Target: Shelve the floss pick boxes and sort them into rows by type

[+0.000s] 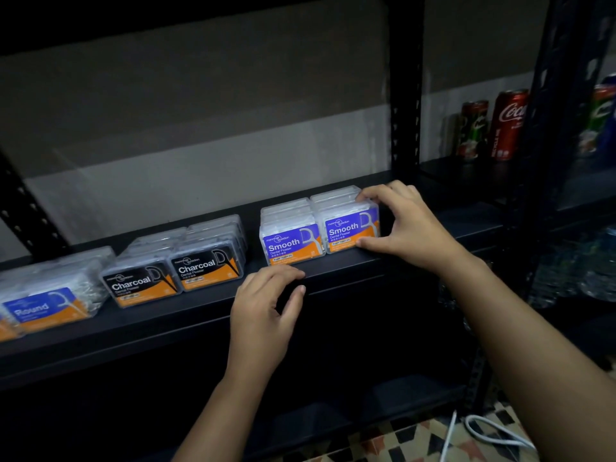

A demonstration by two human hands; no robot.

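Smooth boxes (320, 226) at right of shelf (333, 271), two rows, labels front; right hand (405, 225) grasping front right box, thumb low, fingers (373, 191) over top, likely squaring it into row; left hand (266, 305) at shelf edge, fingers loosely curled, holding nothing; Charcoal boxes (176, 261) mid-shelf, Round boxes (50, 295) far left; sorted by type; cans (493, 128) in next bay.
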